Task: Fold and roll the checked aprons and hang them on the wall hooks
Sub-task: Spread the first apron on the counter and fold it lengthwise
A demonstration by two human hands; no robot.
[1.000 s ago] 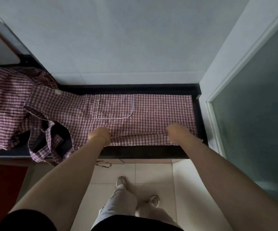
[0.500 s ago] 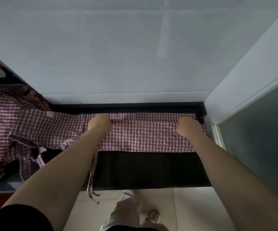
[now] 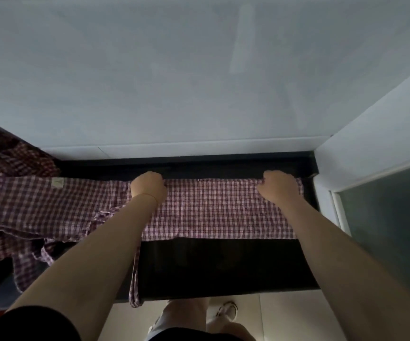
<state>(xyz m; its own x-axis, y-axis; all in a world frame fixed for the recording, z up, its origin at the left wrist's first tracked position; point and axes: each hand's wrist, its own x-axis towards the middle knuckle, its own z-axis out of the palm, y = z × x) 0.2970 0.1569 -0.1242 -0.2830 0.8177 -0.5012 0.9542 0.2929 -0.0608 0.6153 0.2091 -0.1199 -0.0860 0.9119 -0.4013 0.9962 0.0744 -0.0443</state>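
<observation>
A person stands at a dark counter [image 3: 223, 264] that runs along a pale wall [image 3: 199, 70]. A red and white checked apron [image 3: 218, 212] lies flat on the counter, folded into a long strip close to the wall side. Both arms reach out over it.

The left hand [image 3: 147, 187] sits on the far edge of the apron, near the middle of the counter. Its fingers are curled down over that edge and hold the cloth. The right hand [image 3: 278, 187] is at the far edge too, near the right end of the strip. Its fingers are bent tight and pinch the cloth there.

The left part of the apron is bunched and bumpy, and a small pale tag [image 3: 57, 182] shows on it. A thin apron string [image 3: 135, 279] hangs down over the front of the counter. More checked cloth [image 3: 7, 163] is heaped at the far left, touching the apron.

Down below, pale floor tiles [image 3: 285, 316] show, and one light shoe [image 3: 227, 310].
</observation>
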